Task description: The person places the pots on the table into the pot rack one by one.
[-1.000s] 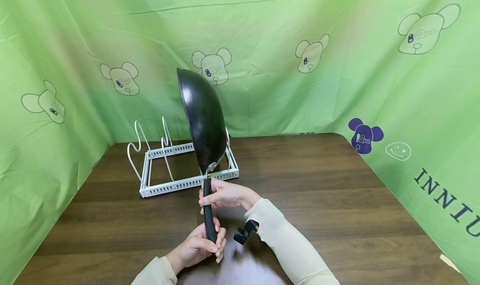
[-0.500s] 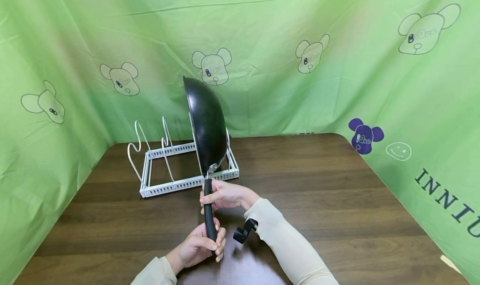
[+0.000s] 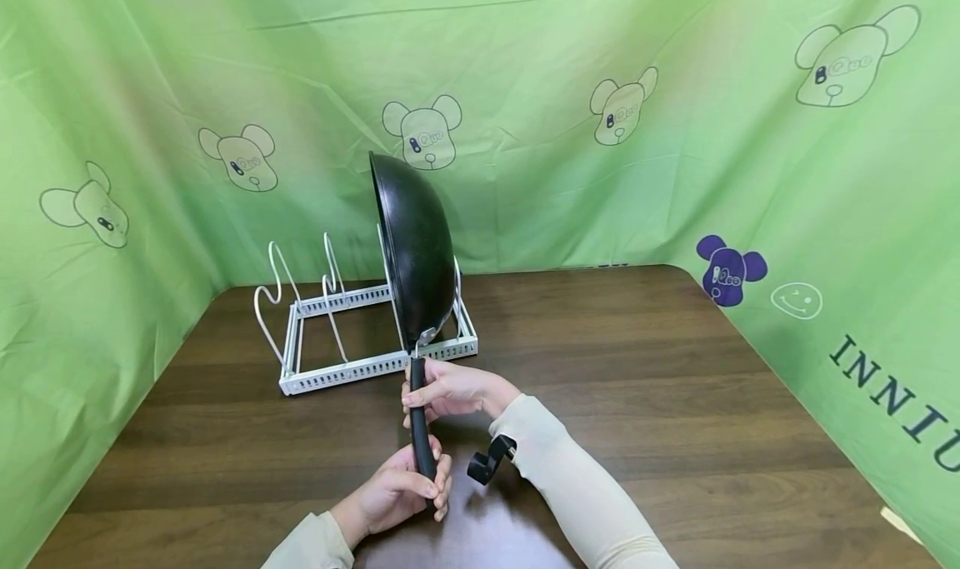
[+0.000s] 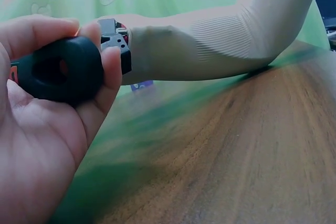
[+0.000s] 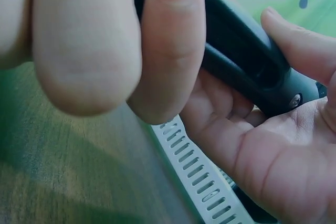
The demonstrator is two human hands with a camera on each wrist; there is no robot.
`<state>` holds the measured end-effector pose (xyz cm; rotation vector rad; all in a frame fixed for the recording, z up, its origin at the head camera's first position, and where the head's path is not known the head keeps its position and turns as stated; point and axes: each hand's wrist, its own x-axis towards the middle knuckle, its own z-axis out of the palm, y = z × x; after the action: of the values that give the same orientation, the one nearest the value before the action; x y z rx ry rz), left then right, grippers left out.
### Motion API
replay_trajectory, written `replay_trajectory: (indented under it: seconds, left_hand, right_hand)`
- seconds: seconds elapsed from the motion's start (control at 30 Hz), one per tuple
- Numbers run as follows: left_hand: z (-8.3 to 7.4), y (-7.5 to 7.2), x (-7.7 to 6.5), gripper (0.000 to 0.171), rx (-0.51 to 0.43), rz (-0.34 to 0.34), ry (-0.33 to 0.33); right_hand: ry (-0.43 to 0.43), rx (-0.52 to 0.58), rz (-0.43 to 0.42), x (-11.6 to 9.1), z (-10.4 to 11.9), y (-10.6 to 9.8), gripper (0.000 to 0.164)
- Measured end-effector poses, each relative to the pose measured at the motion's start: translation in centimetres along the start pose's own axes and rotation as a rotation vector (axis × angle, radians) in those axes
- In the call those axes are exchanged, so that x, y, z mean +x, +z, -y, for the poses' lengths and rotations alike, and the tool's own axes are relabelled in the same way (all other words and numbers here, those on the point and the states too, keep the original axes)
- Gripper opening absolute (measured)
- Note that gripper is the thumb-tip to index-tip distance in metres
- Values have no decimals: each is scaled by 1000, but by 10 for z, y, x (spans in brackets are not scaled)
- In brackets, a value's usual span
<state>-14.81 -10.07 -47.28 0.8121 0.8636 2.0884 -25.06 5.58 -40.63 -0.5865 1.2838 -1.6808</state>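
Note:
A black wok [image 3: 420,261] stands on edge in the right part of a white pan rack [image 3: 352,373]. Its rounded underside faces right and its handle [image 3: 422,436] points toward me. My left hand [image 3: 393,494] holds the handle's near end, its thumb along the top. In the left wrist view, fingers curl about the handle's dark end [image 4: 73,72], which has a hole through it. My right hand [image 3: 453,390] grips the handle close to the wok. In the right wrist view, the handle [image 5: 247,51] passes between fingers, with the slotted rack rail [image 5: 197,171] below.
White wire dividers [image 3: 333,302] rise from the rack's left part. The rack stands on a brown wooden table [image 3: 637,386]. A green printed cloth [image 3: 540,94] hangs behind and at both sides. A black wrist camera [image 3: 487,461] juts from the right sleeve.
The wok has come down and slightly right into the rack, becoming more upright; most of this happened in the first half second. Both hands keep their hold on the handle, shifting only slightly.

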Motion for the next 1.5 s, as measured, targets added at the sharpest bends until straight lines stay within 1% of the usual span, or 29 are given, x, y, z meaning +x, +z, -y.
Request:
replay_trajectory:
  seconds: [0.23, 0.47, 0.63, 0.73, 0.83, 0.97, 1.1, 1.17, 1.33, 1.5]
  left_hand:
    - [-2, -2, -4, 33, 40, -61, -40]
    - [-8, -3, -5, 33, 73, -137, -128]
    - [-10, -5, -5, 32, 101, -170, -157]
    - [-11, -6, -5, 31, 110, -180, -161]
    - [-11, -5, -6, 30, 122, -205, -167]
    - [-11, -6, -6, 31, 148, -264, -166]
    - [-10, -8, -6, 38, 175, -334, -152]
    - [-10, -9, -6, 41, 193, -354, -139]
    - [-13, -13, -8, 46, 223, -349, -113]
    - [-16, -16, -9, 47, 239, -326, -113]
  right_hand:
    - [8, 43, -45, 1, -3, 2, 27]
    - [-25, 73, -79, 2, -11, 1, 28]
    - [-40, 74, -86, 1, -15, -1, 29]
    - [-40, 68, -87, 1, -15, -2, 29]
    - [-30, 65, -94, 1, -14, -2, 30]
    - [-20, 53, -105, 1, -15, -3, 29]
    - [-39, 27, -122, 2, -17, -4, 29]
    - [-52, 4, -140, 1, -17, -5, 29]
    - [-62, -79, -190, 0, -16, -6, 35]
    - [-80, -155, -190, -2, -15, -8, 53]
